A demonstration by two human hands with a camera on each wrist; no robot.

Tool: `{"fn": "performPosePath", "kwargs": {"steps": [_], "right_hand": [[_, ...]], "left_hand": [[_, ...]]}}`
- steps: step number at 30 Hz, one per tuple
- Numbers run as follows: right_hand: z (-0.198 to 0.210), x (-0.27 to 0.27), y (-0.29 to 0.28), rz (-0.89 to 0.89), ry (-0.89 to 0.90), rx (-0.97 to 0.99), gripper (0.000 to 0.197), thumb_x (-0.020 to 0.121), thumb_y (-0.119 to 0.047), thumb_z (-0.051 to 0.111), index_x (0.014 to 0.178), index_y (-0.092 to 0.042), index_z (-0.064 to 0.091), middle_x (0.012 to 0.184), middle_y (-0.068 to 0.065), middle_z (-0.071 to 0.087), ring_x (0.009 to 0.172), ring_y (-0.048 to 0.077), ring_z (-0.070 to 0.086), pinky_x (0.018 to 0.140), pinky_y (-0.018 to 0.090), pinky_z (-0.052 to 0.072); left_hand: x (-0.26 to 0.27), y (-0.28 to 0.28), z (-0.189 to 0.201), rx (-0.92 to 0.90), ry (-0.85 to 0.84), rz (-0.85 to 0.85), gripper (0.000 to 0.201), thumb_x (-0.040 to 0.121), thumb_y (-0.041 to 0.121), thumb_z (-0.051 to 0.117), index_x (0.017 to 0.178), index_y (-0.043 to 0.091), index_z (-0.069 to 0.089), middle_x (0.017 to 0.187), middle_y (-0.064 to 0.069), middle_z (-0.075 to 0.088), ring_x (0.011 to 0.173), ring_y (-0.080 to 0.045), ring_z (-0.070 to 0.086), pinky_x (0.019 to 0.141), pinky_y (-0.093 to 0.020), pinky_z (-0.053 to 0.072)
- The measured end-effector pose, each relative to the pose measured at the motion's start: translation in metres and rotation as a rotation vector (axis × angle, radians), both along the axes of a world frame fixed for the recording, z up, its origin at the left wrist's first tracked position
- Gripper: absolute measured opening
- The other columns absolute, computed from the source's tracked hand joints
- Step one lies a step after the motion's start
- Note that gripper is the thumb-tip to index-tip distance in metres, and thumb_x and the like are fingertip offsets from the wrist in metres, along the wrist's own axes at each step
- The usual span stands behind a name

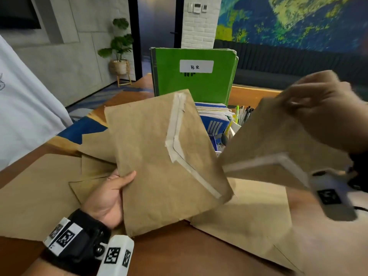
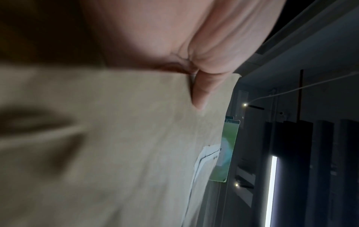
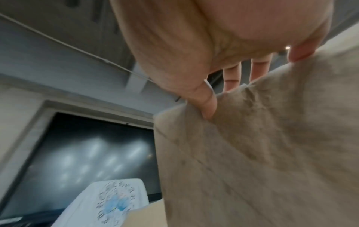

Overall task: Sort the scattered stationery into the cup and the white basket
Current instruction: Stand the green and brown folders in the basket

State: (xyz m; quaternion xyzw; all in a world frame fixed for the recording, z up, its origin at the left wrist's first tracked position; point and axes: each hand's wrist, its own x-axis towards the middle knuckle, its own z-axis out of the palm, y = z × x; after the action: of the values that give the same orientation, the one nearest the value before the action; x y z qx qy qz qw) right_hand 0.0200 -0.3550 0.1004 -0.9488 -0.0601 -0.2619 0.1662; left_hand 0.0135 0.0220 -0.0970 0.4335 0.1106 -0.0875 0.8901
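My left hand (image 1: 117, 186) grips a brown paper envelope (image 1: 163, 156) by its lower left edge, thumb on top and fingers hidden beneath; its taped flap faces up. The left wrist view shows that thumb (image 2: 203, 92) pressed on the envelope (image 2: 136, 145). My right hand (image 1: 318, 104), blurred, pinches a second brown envelope (image 1: 274, 140) by its top edge and holds it hanging at the right. The right wrist view shows the thumb (image 3: 208, 106) on the paper (image 3: 262, 153) with fingers behind it. Pens (image 1: 244, 114) stick up behind; the envelopes hide the cup and the basket.
A green folder (image 1: 195, 84) labelled H.R stands upright at the back with blue notebooks (image 1: 215, 118) in front of it. More brown envelopes (image 1: 39, 192) lie on the wooden table (image 1: 179, 251). A person in a white shirt (image 1: 23, 100) stands at the left.
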Motion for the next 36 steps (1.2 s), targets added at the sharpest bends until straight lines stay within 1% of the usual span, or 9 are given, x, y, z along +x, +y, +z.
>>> {"fn": "performPosePath", "kwargs": {"steps": [5, 10, 14, 18, 23, 25, 27, 31, 36], "right_hand": [[-0.034, -0.016, 0.088, 0.130, -0.259, -0.148, 0.016, 0.086, -0.029, 0.066, 0.079, -0.040, 0.076, 0.134, 0.000, 0.049, 0.129, 0.038, 0.033, 0.094, 0.053, 0.031], [-0.080, -0.003, 0.128, 0.590, -0.106, -0.350, 0.024, 0.078, -0.007, 0.071, 0.072, -0.030, 0.072, 0.126, 0.012, 0.055, 0.134, 0.041, 0.038, 0.104, 0.063, 0.036], [-0.124, -0.008, 0.147, 0.860, 0.099, -0.569, 0.031, 0.083, -0.017, 0.050, 0.093, -0.033, 0.075, 0.106, 0.006, 0.058, 0.103, 0.032, 0.056, 0.102, 0.064, 0.039], [-0.155, -0.014, 0.152, 1.009, 0.395, -0.423, 0.050, 0.098, -0.010, 0.052, 0.139, -0.038, 0.058, 0.130, 0.001, 0.061, 0.125, 0.022, 0.057, 0.117, 0.056, 0.031], [-0.152, 0.002, 0.114, 0.531, 0.233, 0.169, 0.060, 0.095, -0.015, 0.065, 0.145, -0.042, 0.046, 0.137, -0.012, 0.055, 0.127, 0.006, 0.051, 0.107, 0.020, 0.040], [-0.146, 0.013, 0.085, 0.092, 0.224, 0.397, 0.049, 0.090, -0.019, 0.070, 0.134, -0.034, 0.054, 0.127, -0.007, 0.056, 0.119, 0.013, 0.054, 0.099, 0.024, 0.042], [-0.150, 0.018, 0.060, -0.177, 0.489, 0.842, 0.035, 0.089, -0.023, 0.071, 0.122, -0.023, 0.058, 0.122, 0.003, 0.061, 0.108, 0.022, 0.059, 0.087, 0.035, 0.047], [-0.176, 0.011, 0.042, -0.142, 0.826, 1.192, 0.028, 0.087, -0.017, 0.069, 0.114, -0.009, 0.069, 0.115, 0.020, 0.071, 0.109, 0.042, 0.064, 0.089, 0.046, 0.051], [-0.162, 0.011, 0.056, 0.050, 0.521, 1.068, 0.025, 0.094, -0.009, 0.064, 0.114, -0.023, 0.067, 0.106, 0.003, 0.077, 0.103, 0.028, 0.071, 0.098, 0.055, 0.052]], "left_hand": [[-0.003, 0.004, 0.003, -0.006, 0.024, -0.053, 0.041, 0.097, 0.012, 0.049, 0.136, 0.007, 0.058, 0.130, -0.022, 0.064, 0.118, -0.040, 0.063, 0.090, -0.053, 0.056], [-0.005, 0.001, -0.002, -0.018, 0.095, -0.136, 0.044, 0.097, 0.011, 0.049, 0.140, 0.004, 0.052, 0.134, -0.030, 0.058, 0.122, -0.046, 0.058, 0.099, -0.061, 0.048], [-0.003, -0.009, -0.003, -0.024, 0.080, -0.144, 0.045, 0.095, 0.014, 0.050, 0.140, 0.008, 0.052, 0.132, -0.033, 0.058, 0.120, -0.049, 0.055, 0.105, -0.068, 0.038], [-0.007, -0.017, -0.001, -0.015, 0.111, -0.205, 0.041, 0.098, 0.022, 0.055, 0.135, 0.005, 0.057, 0.131, -0.032, 0.059, 0.117, -0.047, 0.058, 0.098, -0.061, 0.046], [-0.008, -0.012, -0.009, 0.004, 0.099, -0.270, 0.059, 0.080, 0.007, 0.071, 0.136, -0.001, 0.056, 0.132, -0.034, 0.057, 0.120, -0.051, 0.057, 0.101, -0.070, 0.041], [-0.008, -0.011, -0.012, 0.031, 0.092, -0.275, 0.062, 0.076, 0.002, 0.072, 0.135, -0.001, 0.056, 0.131, -0.033, 0.059, 0.120, -0.051, 0.058, 0.102, -0.072, 0.039], [-0.007, -0.013, -0.012, 0.053, 0.076, -0.258, 0.061, 0.075, 0.001, 0.071, 0.135, 0.001, 0.056, 0.128, -0.031, 0.061, 0.118, -0.050, 0.059, 0.102, -0.071, 0.040], [-0.009, -0.021, -0.005, 0.119, 0.016, -0.245, 0.054, 0.081, 0.005, 0.069, 0.134, 0.005, 0.056, 0.125, -0.025, 0.066, 0.114, -0.042, 0.065, 0.099, -0.059, 0.049], [-0.016, -0.032, 0.024, 0.330, -0.125, -0.092, 0.032, 0.096, 0.029, 0.054, 0.125, 0.019, 0.062, 0.116, -0.007, 0.074, 0.106, -0.022, 0.071, 0.092, -0.044, 0.053]]}}
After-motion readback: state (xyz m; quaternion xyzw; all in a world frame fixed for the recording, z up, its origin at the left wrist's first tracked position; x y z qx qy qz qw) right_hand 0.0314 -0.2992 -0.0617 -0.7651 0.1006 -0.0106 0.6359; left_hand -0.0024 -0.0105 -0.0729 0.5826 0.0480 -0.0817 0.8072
